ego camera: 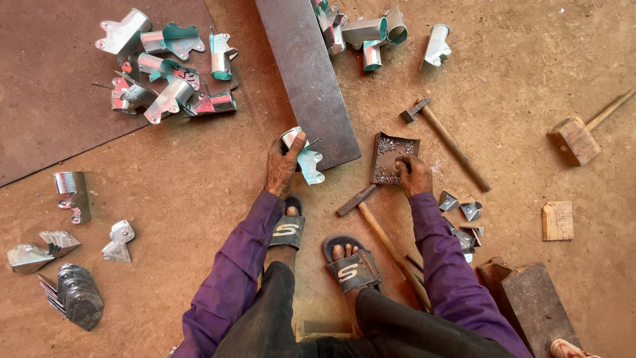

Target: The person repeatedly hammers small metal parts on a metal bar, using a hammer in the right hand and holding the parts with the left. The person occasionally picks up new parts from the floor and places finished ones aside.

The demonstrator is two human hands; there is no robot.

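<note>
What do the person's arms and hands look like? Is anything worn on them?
Both arms wear long purple sleeves, loose and creased, reaching the wrists. The left hand and right hand are bare: no gloves, and no rings or watch that I can see.

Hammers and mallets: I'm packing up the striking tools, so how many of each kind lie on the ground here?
Metal-headed hammers: 2, one beside the tray of rivets, one by the right hand.
Wooden mallet: 1.
Total: 3.
</note>
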